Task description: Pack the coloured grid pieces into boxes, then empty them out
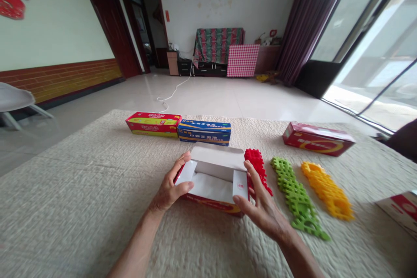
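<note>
A red cardboard box [208, 205] sits lengthwise before me with its top open. The white lid flap [218, 156] is raised at the back, and a white end flap shows at each side. White lining is visible inside the box. My left hand [172, 184] grips the left end, its thumb over the end flap and fingers along the outside. Around the right end is my right hand [262, 204], thumb near the front corner and fingers at the far side. Just beyond that hand lies a strip of red interlocking plastic pieces [256, 163], partly hidden by it.
Green [295, 197] and yellow [327, 191] plastic strips lie to the right on the quilted cover [81, 191]. Behind stand a red-yellow box [153, 124], a blue box [204, 133] and a closed red box [317, 139]. A white-and-red box [400, 210] is at the right edge.
</note>
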A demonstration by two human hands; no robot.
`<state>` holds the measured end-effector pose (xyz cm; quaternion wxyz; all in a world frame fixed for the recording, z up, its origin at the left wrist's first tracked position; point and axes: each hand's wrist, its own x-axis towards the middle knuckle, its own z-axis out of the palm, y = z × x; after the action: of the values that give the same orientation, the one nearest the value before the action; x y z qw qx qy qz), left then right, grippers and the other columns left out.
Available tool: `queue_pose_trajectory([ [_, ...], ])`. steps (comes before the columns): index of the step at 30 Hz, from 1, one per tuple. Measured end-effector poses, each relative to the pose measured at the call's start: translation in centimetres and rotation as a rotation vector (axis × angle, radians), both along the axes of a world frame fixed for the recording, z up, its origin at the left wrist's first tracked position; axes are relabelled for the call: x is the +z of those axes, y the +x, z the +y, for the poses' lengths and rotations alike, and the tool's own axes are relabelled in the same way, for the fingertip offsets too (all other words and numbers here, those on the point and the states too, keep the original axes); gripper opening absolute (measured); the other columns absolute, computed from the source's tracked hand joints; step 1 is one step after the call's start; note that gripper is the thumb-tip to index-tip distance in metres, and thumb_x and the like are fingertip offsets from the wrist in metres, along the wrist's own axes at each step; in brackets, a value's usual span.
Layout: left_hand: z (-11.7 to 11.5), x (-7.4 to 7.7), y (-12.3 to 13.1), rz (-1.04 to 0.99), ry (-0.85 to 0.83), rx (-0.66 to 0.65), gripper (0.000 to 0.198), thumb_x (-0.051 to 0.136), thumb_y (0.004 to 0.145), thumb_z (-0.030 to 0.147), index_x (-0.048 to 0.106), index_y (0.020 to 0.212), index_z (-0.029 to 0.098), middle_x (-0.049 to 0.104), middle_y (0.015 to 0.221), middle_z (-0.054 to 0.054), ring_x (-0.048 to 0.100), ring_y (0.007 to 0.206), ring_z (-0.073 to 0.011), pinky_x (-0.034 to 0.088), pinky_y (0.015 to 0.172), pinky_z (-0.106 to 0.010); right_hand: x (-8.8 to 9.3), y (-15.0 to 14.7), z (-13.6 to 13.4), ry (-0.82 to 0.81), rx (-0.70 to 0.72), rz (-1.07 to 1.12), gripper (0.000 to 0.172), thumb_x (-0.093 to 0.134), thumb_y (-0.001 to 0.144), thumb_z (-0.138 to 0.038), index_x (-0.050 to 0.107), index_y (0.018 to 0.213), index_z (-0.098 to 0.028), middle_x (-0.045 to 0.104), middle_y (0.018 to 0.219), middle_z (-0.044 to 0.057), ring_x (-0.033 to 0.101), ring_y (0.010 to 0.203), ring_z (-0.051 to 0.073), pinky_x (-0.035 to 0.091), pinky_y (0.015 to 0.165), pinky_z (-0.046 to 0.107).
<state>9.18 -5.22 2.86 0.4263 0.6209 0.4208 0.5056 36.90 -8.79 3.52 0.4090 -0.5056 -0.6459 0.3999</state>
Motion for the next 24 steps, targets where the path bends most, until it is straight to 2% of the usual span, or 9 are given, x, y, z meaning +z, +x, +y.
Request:
queue_pose_trajectory([
  [4,0.0,0.1,0.3,0.011,0.034,0.021,0.066,0.071,0.074,0.032,0.053,0.136,0.021,0.039,0.156,-0.01,0.028,0.147,-0.0298,0.017,0.122,-0.048,0.2,-0.5,-0.1,0.026,-0.019,-0.092,0.087,0.064,0.081,-0.053,0.022,0.154,-0.031,0.018,0.163,0.011,0.021,0.148,0.035,0.033,0.112,0.059],
  [8,0.0,0.1,0.4,0.05,0.064,0.004,0.061,0.073,0.073,0.032,0.058,0.132,0.022,0.034,0.158,-0.01,0.024,0.148,-0.0307,0.017,0.122,-0.05,-0.1,-1.7,0.1,0.087,-0.146,-0.129,0.086,0.067,0.078,-0.053,0.028,0.151,-0.027,0.034,0.156,0.014,0.032,0.143,0.035,0.028,0.114,0.06],
  [13,0.1,0.0,0.3,0.058,0.116,0.025,0.058,0.071,0.074,0.03,0.058,0.131,0.021,0.039,0.155,-0.011,0.029,0.146,-0.0309,0.02,0.121,-0.05,-0.4,-2.5,0.1,0.186,-0.256,-0.153,0.069,0.063,0.08,-0.042,0.041,0.143,-0.025,0.032,0.157,0.013,0.029,0.145,0.032,0.027,0.116,0.056],
  [16,0.1,-0.1,0.2,0.057,0.146,0.062,0.055,0.069,0.076,0.028,0.058,0.129,0.021,0.043,0.153,-0.012,0.033,0.145,-0.0303,0.024,0.12,-0.049,0.0,-2.5,0.0,0.23,-0.286,-0.14,0.061,0.063,0.08,-0.041,0.048,0.138,-0.026,0.034,0.156,0.012,0.03,0.145,0.032,0.035,0.112,0.056],
  [20,0.1,-0.2,0.2,0.063,0.175,0.105,0.05,0.068,0.076,0.027,0.061,0.125,0.02,0.047,0.149,-0.011,0.038,0.142,-0.0288,0.028,0.119,-0.045,0.6,-2.2,-0.1,0.214,-0.323,0.0,0.051,0.062,0.083,-0.046,0.056,0.129,-0.025,0.042,0.152,0.014,0.042,0.138,0.033,0.054,0.093,0.048],
  [24,0.1,-0.3,0.3,0.024,0.169,0.189,0.046,0.068,0.076,0.028,0.064,0.121,0.019,0.053,0.144,-0.01,0.042,0.14,-0.0291,0.031,0.118,-0.044,0.6,-1.8,0.2,0.221,-0.42,0.183,0.046,0.059,0.085,-0.052,0.061,0.121,-0.022,0.059,0.135,0.014,0.056,0.124,0.032,0.055,0.089,0.045],
])
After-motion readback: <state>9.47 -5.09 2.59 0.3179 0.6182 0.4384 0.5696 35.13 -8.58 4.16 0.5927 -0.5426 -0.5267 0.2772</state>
